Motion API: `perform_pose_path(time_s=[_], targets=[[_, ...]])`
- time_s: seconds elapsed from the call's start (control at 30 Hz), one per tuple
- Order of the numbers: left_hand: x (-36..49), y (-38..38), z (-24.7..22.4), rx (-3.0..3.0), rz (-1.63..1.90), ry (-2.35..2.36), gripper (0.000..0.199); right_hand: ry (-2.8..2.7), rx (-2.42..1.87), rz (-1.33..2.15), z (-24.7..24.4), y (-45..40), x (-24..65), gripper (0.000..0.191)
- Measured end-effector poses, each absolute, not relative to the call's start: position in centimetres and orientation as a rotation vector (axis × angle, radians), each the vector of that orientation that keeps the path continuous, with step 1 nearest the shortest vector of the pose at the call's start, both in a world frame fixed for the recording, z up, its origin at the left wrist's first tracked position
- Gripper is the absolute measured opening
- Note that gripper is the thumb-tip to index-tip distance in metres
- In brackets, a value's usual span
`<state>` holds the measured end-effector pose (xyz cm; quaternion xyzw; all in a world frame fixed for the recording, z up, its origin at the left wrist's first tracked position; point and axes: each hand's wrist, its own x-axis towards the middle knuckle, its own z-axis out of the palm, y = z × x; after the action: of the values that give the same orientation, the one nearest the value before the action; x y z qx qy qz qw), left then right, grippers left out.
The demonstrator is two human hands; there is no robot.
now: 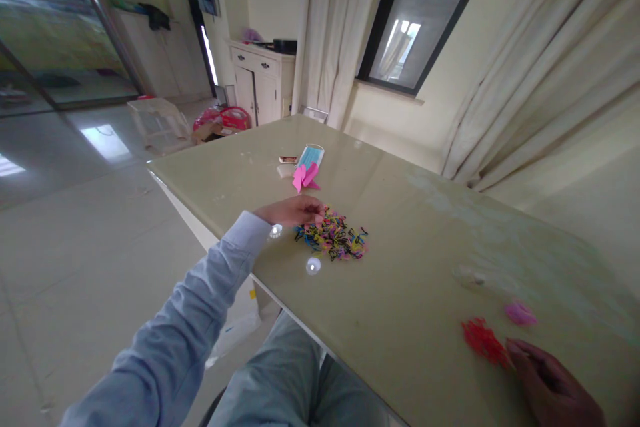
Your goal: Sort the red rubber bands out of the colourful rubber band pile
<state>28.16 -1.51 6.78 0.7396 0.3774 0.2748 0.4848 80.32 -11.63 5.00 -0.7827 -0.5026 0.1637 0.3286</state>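
Note:
A heap of small multicoloured rubber bands (340,237) lies on the table. At its upper left edge is my left hand (300,210), palm down, fingertips drawn together against the bands; whatever they pinch is hidden. Toward the lower right, my right hand (553,377) has thumb and fingers closed at the edge of a small red pile of bands (483,340). Anything between those fingertips is too small to make out. Just beyond that pile sits a pink-purple clump (520,313), likely bands too.
Pink folded paper (306,177), a blue face mask (311,156) and a small bar-shaped item (287,160) lie toward the table's far end. Clear round discs (313,265) show near the heap. The table (400,320) has its near edge above my legs. A white cabinet (263,83) stands behind.

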Motion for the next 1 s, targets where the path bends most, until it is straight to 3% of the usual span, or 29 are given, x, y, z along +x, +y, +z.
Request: perform_pose_path(time_s=[0.3,0.53,0.73,1.0], targets=[[32.1,-3.5,7.4,1.541,0.862,0.796,0.048,-1.348,-2.007,0.403,4.4,-11.8,80.3,0.057],[37.8,-4.4,7.2,1.417,0.969,0.704,0.041,-1.356,-1.918,0.402,4.0,-11.7,80.3,0.056],[44.3,-4.8,7.1,1.382,0.877,0.586,0.052,-1.397,-1.770,0.377,3.3,-11.8,80.3,0.048],[49.7,-4.3,7.0,1.569,0.755,0.521,0.039,-1.394,-1.667,0.405,3.0,-12.0,80.0,0.042]])
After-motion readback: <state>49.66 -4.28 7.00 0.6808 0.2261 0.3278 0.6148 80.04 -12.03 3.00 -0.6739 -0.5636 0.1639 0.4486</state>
